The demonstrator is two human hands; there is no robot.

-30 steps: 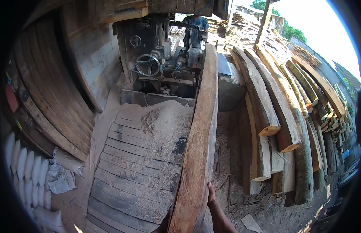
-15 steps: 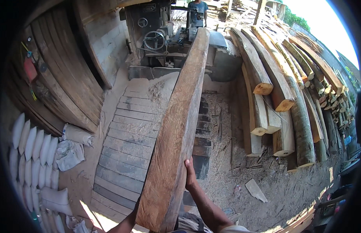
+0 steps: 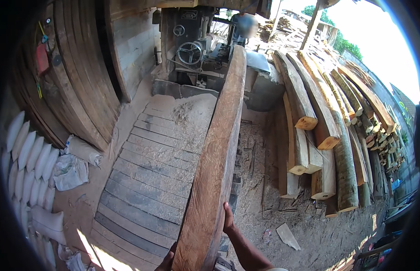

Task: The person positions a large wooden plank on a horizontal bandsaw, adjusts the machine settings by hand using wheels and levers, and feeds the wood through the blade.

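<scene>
Above the sawdust-strewn grey slatted floor (image 3: 133,178), holds a long, squared, reddish-brown wooden beam (image 3: 214,149) between partly curled bare left hand (image 3: 167,259) and bare right hand (image 3: 228,219), pointing it toward the dark metal handwheel machine (image 3: 192,39). Looks already raised, not yet let go.

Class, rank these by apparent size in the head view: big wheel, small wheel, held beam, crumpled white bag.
1. Held beam, by far
2. Crumpled white bag
3. Big wheel
4. Small wheel
</scene>
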